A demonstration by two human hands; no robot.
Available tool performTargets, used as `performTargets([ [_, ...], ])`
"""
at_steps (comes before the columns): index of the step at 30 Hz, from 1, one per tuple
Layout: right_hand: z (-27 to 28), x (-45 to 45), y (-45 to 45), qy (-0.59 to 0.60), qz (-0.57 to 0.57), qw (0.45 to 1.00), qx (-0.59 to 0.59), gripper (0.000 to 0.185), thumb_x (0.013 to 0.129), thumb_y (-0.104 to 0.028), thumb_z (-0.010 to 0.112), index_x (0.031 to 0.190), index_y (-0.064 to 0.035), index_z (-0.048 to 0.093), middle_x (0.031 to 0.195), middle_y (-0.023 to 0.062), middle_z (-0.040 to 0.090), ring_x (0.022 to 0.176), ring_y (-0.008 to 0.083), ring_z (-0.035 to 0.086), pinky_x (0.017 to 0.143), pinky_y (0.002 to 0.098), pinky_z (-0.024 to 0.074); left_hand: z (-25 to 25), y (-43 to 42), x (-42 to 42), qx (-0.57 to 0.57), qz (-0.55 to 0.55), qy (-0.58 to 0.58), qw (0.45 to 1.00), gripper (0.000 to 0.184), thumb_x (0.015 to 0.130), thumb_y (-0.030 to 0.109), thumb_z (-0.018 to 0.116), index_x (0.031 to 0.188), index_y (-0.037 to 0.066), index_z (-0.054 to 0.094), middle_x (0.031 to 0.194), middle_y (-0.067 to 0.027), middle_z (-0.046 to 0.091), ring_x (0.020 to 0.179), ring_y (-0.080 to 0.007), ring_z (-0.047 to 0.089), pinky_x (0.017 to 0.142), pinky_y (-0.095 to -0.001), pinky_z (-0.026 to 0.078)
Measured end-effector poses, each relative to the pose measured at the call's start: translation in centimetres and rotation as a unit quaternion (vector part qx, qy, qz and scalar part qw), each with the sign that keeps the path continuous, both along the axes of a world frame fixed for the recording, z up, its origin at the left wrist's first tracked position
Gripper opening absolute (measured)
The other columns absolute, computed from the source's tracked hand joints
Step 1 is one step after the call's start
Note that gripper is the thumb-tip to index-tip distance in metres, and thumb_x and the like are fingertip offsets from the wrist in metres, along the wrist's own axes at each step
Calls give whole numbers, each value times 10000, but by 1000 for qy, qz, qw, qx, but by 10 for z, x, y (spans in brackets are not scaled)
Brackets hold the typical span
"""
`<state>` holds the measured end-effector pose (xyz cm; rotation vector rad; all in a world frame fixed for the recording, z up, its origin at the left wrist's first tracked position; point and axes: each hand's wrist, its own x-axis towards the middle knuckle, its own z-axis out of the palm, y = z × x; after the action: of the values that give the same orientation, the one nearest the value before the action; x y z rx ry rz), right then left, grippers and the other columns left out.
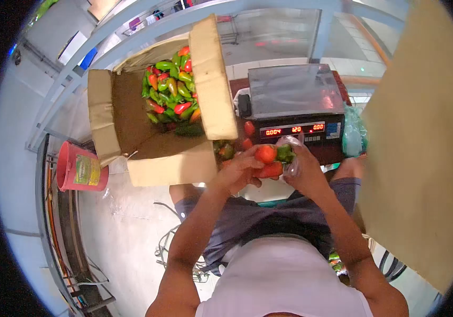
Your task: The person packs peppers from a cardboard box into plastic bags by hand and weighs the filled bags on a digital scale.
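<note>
My left hand (241, 171) is closed around red peppers (266, 154), with a second red one below the first. My right hand (308, 171) grips a clear plastic bag (290, 141), beside a green pepper (285, 154) at the bag's mouth. Both hands meet in front of a digital scale (296, 92) with a bare metal pan and lit red digits. A cardboard box (173, 164) stands to the left, its flaps open, with many green and red peppers (171, 87) inside. Several loose peppers (226, 151) lie between box and scale.
A pink bucket (73, 166) with a label stands at the far left. Green plastic bags (353, 132) hang at the scale's right. A large cardboard panel (422, 148) rises on the right. Loose cable (169, 248) lies on the floor, and a light blue metal frame (184, 16) crosses behind.
</note>
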<state>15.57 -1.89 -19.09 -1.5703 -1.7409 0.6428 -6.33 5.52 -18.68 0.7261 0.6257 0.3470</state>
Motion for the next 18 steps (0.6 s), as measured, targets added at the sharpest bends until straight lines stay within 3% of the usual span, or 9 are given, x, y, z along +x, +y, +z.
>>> performTargets([
  [1, -5, 2, 1, 3, -18, 1000, -11, 752, 653, -139, 824, 1309, -39, 471, 1373, 222, 504, 1191, 414, 559, 1011, 431, 473, -5, -2, 5, 3, 1, 8, 1000, 645, 824, 201, 638, 1427, 185, 409, 1263, -43, 564, 1062, -212, 616, 737, -374, 563],
  [2, -9, 2, 2, 6, -34, 999, -23, 759, 645, -145, 831, 1307, -37, 477, 1359, 217, 520, 1188, 406, 565, 1009, 428, 475, -11, -7, 14, 12, 32, -8, 999, 587, 879, 233, 626, 1420, 150, 415, 1313, -98, 559, 1083, -264, 634, 757, -423, 589],
  [6, -31, 16, 16, 37, -29, 999, -2, 729, 624, -117, 843, 1270, -15, 521, 1180, 193, 637, 1128, 355, 624, 962, 406, 496, -38, -6, 31, -61, 88, -62, 992, 563, 918, 308, 622, 1425, 177, 417, 1331, -67, 548, 1103, -261, 622, 788, -443, 570],
  [9, 6, 29, 12, 88, 62, 994, -28, 723, 606, -116, 854, 1260, -50, 552, 1220, 192, 619, 1144, 355, 615, 965, 398, 492, -56, -7, 30, -109, 84, -109, 984, 570, 908, 360, 658, 1406, 208, 427, 1314, -39, 550, 1126, -253, 607, 820, -424, 554],
  [14, 38, 38, 7, -78, 69, 994, -33, 653, 626, -95, 820, 1237, -70, 590, 1301, 208, 578, 1164, 382, 591, 981, 403, 491, -22, -18, 36, -71, 79, -71, 992, 507, 922, 329, 661, 1349, 114, 494, 1213, -75, 619, 1033, -234, 656, 788, -390, 588],
  [18, 30, 30, 3, -141, 24, 989, -22, 591, 654, -72, 776, 1220, -62, 606, 1307, 222, 571, 1138, 400, 590, 973, 420, 497, -22, -31, 38, -29, 182, -8, 983, 436, 901, 270, 701, 1256, 52, 574, 1118, -77, 663, 975, -213, 679, 754, -374, 607],
])
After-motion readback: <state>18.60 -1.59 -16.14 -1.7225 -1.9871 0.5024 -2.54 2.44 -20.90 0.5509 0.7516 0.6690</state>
